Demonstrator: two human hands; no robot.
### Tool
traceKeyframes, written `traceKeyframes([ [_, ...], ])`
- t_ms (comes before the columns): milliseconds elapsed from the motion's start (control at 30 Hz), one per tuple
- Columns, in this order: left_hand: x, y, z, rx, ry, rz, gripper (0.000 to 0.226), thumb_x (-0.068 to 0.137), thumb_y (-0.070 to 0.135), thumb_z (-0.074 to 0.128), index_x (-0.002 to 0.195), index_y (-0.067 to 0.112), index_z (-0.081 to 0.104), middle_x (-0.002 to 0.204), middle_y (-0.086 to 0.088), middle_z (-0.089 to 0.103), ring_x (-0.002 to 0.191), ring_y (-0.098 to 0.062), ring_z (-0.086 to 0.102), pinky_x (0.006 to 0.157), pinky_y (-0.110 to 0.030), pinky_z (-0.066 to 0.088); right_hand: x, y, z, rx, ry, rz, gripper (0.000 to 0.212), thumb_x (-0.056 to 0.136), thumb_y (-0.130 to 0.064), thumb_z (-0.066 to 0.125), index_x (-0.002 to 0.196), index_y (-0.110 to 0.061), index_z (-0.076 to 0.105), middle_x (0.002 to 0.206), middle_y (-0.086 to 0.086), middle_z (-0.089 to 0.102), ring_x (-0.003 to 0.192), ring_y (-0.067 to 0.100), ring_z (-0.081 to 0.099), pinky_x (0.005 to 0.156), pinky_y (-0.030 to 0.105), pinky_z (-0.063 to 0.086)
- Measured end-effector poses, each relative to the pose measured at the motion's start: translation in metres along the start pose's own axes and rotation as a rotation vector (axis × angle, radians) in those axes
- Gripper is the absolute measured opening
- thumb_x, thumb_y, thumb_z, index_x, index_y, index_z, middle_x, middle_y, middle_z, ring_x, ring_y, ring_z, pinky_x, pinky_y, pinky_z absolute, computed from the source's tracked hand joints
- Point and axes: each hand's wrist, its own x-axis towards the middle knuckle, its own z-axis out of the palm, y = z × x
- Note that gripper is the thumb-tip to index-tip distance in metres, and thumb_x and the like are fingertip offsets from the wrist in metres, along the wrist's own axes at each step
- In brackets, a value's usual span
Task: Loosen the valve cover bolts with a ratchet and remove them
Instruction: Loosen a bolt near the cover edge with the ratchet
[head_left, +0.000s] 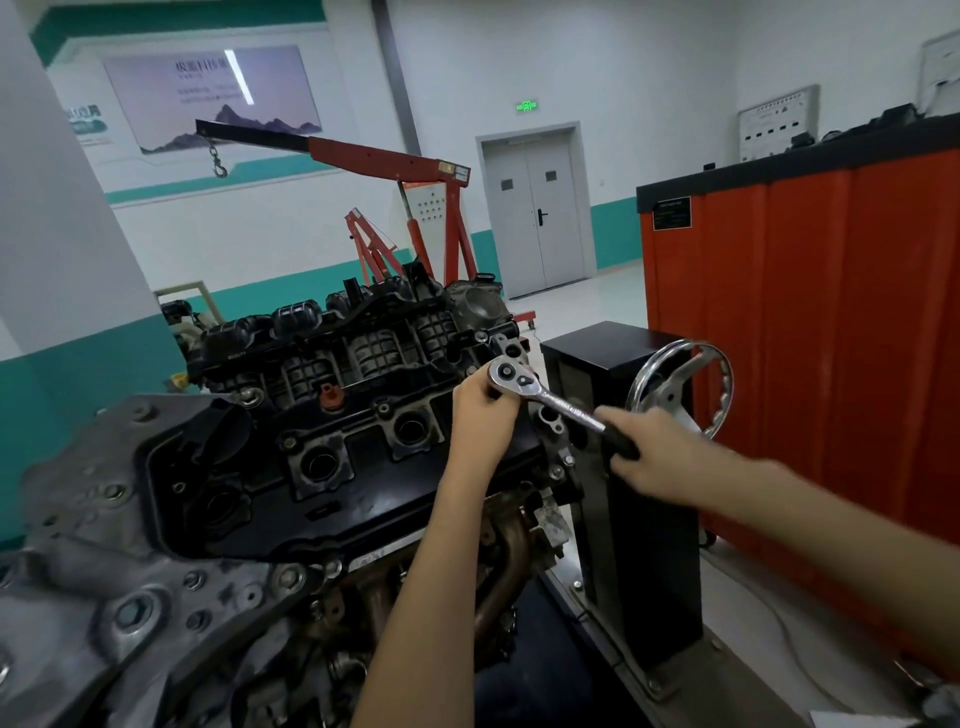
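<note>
A black valve cover (363, 467) tops the engine in the middle of the view, with small bolts (383, 409) along its edges. A chrome ratchet (550, 397) stands at the cover's far right end, head up. My left hand (480, 410) grips the ratchet just under its head. My right hand (647, 452) is wrapped round the ratchet's black handle, out to the right. The bolt or socket under the ratchet head is hidden by my left hand.
A black engine stand post with a chrome handwheel (680, 384) rises just right of the ratchet. Behind it stands an orange cabinet (831, 322). A red engine hoist (415, 208) stands at the back. A grey timing cover (130, 571) fills the near left.
</note>
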Motion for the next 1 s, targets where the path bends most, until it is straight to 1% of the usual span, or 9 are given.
traceKeyframes([
  [100,-0.003,0.005,0.0,-0.015,-0.01,0.024,0.033,0.089,-0.002,0.055,0.072,0.024,0.064,0.062,0.02,0.062,0.062,0.009,0.051,0.063,-0.007,0.04,0.026,0.004,-0.044,-0.442,0.058,-0.137,0.015,0.092,-0.015,0.057,0.104,-0.02,0.051,0.065,-0.007,0.048,0.055,0.01,0.049,0.049,0.018,0.032],
  [167,-0.005,0.003,0.001,-0.036,0.019,0.019,0.034,0.088,-0.003,0.054,0.072,0.025,0.063,0.063,0.018,0.061,0.061,0.008,0.05,0.062,-0.007,0.04,0.029,0.004,-0.042,-0.478,0.109,-0.136,0.014,0.091,-0.016,0.056,0.104,-0.019,0.05,0.067,-0.004,0.05,0.06,0.017,0.052,0.054,0.025,0.037],
  [267,-0.006,-0.002,0.006,-0.031,0.077,0.007,0.043,0.088,-0.004,0.055,0.063,0.031,0.06,0.06,0.016,0.058,0.059,0.004,0.046,0.06,-0.012,0.039,0.001,-0.002,0.002,-0.141,0.127,0.017,0.016,0.089,-0.012,0.059,0.095,-0.021,0.047,0.073,0.003,0.055,0.064,0.022,0.059,0.056,0.031,0.048],
  [400,-0.004,-0.003,0.011,-0.081,0.092,0.011,0.048,0.092,0.006,0.064,0.052,0.029,0.048,0.051,0.016,0.048,0.054,0.002,0.039,0.055,-0.015,0.037,-0.03,-0.048,0.078,0.5,0.227,0.157,0.018,0.083,-0.002,0.059,0.091,-0.016,0.051,0.063,0.006,0.051,0.045,0.008,0.044,0.043,0.023,0.038],
  [533,-0.004,-0.002,0.01,-0.086,0.076,0.009,0.051,0.093,0.01,0.065,0.052,0.031,0.041,0.051,0.016,0.041,0.058,-0.002,0.034,0.059,-0.021,0.034,-0.02,-0.08,0.112,0.662,0.292,0.187,0.012,0.086,-0.005,0.058,0.096,-0.009,0.052,0.075,0.023,0.057,0.055,0.018,0.047,0.05,0.028,0.039],
  [633,-0.002,-0.003,0.007,-0.081,0.056,-0.012,0.049,0.092,0.008,0.064,0.051,0.03,0.05,0.051,0.018,0.049,0.053,0.005,0.041,0.056,-0.011,0.037,-0.02,-0.054,0.086,0.52,0.207,0.142,0.02,0.083,0.0,0.059,0.099,-0.013,0.057,0.072,0.019,0.058,0.058,0.024,0.053,0.055,0.034,0.045],
  [800,-0.001,0.002,0.006,0.007,0.014,0.003,0.033,0.089,0.0,0.054,0.066,0.022,0.063,0.067,0.001,0.058,0.064,-0.007,0.045,0.061,-0.016,0.038,0.008,0.007,-0.021,-0.128,-0.014,-0.054,0.027,0.088,-0.006,0.061,0.091,-0.03,0.049,0.068,-0.006,0.053,0.05,0.001,0.051,0.045,0.014,0.039],
  [900,-0.003,0.003,0.001,-0.048,0.038,0.006,0.037,0.089,-0.002,0.054,0.072,0.029,0.065,0.063,0.016,0.061,0.061,0.005,0.049,0.062,-0.01,0.04,0.033,0.005,-0.048,-0.457,0.059,-0.177,0.014,0.091,-0.016,0.058,0.103,-0.02,0.052,0.066,-0.008,0.05,0.055,0.009,0.051,0.05,0.017,0.035],
  [1000,-0.003,-0.001,0.002,-0.024,0.057,-0.012,0.032,0.089,-0.004,0.052,0.074,0.021,0.065,0.067,0.012,0.058,0.061,0.003,0.046,0.062,-0.015,0.039,0.02,0.001,-0.023,-0.362,0.149,-0.083,0.016,0.091,-0.015,0.058,0.104,-0.018,0.051,0.067,-0.007,0.049,0.056,0.011,0.052,0.049,0.017,0.036],
])
